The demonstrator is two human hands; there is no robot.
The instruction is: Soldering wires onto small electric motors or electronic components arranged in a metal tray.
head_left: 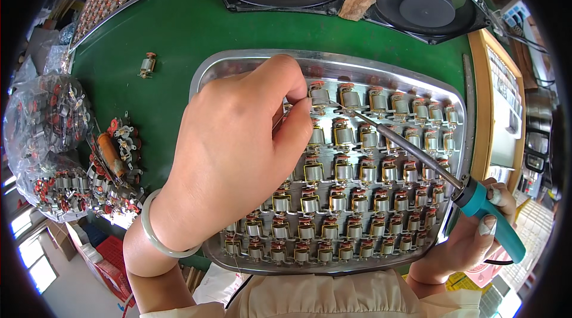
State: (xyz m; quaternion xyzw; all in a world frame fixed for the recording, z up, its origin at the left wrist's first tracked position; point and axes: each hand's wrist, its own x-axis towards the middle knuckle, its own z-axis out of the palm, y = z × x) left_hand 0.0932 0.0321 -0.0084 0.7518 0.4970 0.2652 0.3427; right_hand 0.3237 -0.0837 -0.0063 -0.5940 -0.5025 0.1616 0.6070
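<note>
Head view: metal tray (pixel 202 88) on worktop (pixel 179 35), rows of small coil parts (pixel 338 200) inside. Left hand (pixel 235 124) over tray's far-left part, hiding some; thumb and forefinger pinched, cannot tell on what. Right hand (pixel 468 246), beyond right edge, gripped round soldering iron (pixel 426 160); tip over far rows. Clear bag (pixel 47 115), worktop's left edge: similar parts (pixel 65 190), blurred.

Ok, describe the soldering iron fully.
The soldering iron has a teal, plastic-looking handle and a long grey metal shaft narrowing to a thin tip. The right hand grips the handle; a dark cord shows at its end. It slants up and leftward over the metal tray; whether its tip touches anything is unclear.
</note>
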